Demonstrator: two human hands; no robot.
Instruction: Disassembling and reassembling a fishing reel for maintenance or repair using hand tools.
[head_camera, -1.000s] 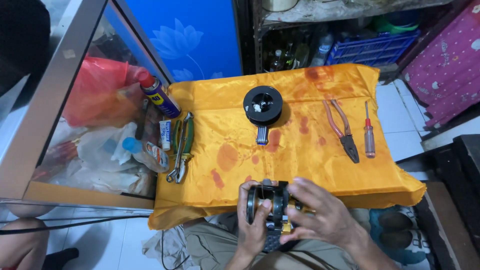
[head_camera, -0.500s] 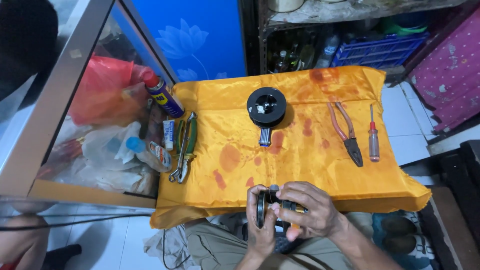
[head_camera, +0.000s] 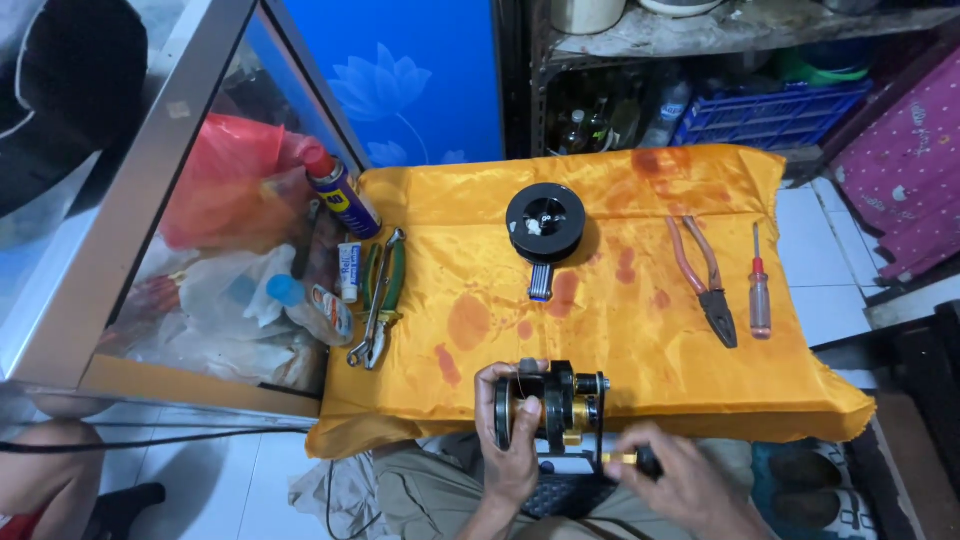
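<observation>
A black and gold fishing reel sits at the near edge of an orange cloth. My left hand is wrapped around the reel's left side. My right hand is lower right of the reel, its fingers closed on the reel's crank handle. A black line spool lies in the middle of the cloth, with a small striped strip just below it.
Pliers and a red-handled screwdriver lie on the cloth's right side. Green-handled pliers and a metal tool rest at its left edge beside a spray can and a small tube. A glass cabinet stands left; shelves behind.
My right hand has left the top of the reel and dropped down to the right onto the crank handle. The reel now shows more fully, turned side-on.
</observation>
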